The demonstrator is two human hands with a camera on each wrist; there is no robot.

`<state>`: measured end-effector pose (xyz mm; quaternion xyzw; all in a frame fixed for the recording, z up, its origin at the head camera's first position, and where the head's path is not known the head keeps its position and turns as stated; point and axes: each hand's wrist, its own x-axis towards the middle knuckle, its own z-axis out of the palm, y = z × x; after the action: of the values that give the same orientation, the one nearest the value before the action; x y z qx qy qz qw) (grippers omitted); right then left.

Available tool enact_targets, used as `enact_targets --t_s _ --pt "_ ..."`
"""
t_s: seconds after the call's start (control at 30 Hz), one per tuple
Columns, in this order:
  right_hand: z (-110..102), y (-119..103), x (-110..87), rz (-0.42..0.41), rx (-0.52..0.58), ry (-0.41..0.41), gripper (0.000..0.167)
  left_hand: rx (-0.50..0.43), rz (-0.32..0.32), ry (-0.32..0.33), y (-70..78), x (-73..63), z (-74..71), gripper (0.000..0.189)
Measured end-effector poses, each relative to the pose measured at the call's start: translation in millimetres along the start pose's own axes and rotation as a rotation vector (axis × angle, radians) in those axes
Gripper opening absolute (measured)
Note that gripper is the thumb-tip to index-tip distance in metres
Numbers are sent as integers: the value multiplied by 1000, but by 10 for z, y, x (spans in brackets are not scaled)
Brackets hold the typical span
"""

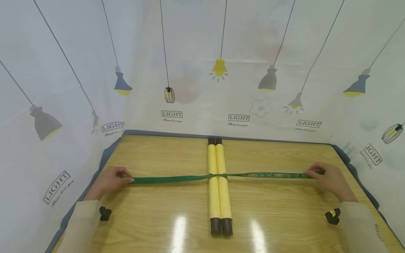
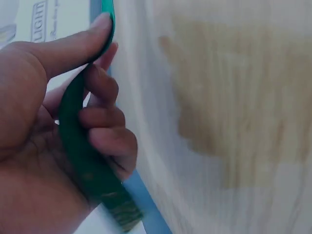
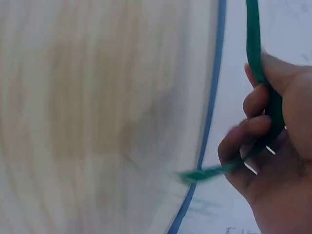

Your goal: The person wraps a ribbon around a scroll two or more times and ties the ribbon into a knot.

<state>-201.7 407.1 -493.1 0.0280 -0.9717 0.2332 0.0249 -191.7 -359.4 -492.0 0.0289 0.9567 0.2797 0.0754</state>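
Two yellow rods with dark end caps (image 1: 219, 200) lie side by side on the wooden table. A green ribbon (image 1: 171, 179) passes across them near their middle, with a small knot or crossing (image 1: 218, 175) on top. My left hand (image 1: 112, 181) pinches the ribbon's left part between thumb and fingers; its loose tail (image 2: 97, 168) runs down over the palm in the left wrist view. My right hand (image 1: 326, 177) pinches the right part, which shows a light printed pattern. In the right wrist view the ribbon's tail (image 3: 209, 173) hangs past the curled fingers. The ribbon stretches nearly straight between both hands.
The wooden table (image 1: 152, 214) has a blue-grey edge (image 1: 164, 133). Behind and at both sides hangs a white sheet (image 1: 196, 42) printed with lamps and the word LIGHT. A small black device sits at each wrist.
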Motion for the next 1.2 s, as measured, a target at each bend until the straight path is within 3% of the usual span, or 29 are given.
enact_targets --t_s 0.13,0.3,0.4,0.57,0.8,0.97,1.2 --pt "3 112 -23 22 -7 13 42 26 18 28 24 14 69 16" --pt "24 202 -12 20 -27 54 47 114 77 125 144 9 137 27" --pt "11 178 -21 -11 -46 86 48 122 50 148 280 5 177 33" --pt "-60 -8 -71 22 -34 -1 57 76 -16 120 597 38 337 36" --pt "13 -241 -39 24 -61 -73 60 -11 -37 30 1030 46 592 39" --pt "112 -383 -7 58 -78 -145 65 -52 -43 -12 1259 47 758 42" --pt "226 -532 -5 136 -91 -239 71 -42 -14 -42 1522 107 1005 53"
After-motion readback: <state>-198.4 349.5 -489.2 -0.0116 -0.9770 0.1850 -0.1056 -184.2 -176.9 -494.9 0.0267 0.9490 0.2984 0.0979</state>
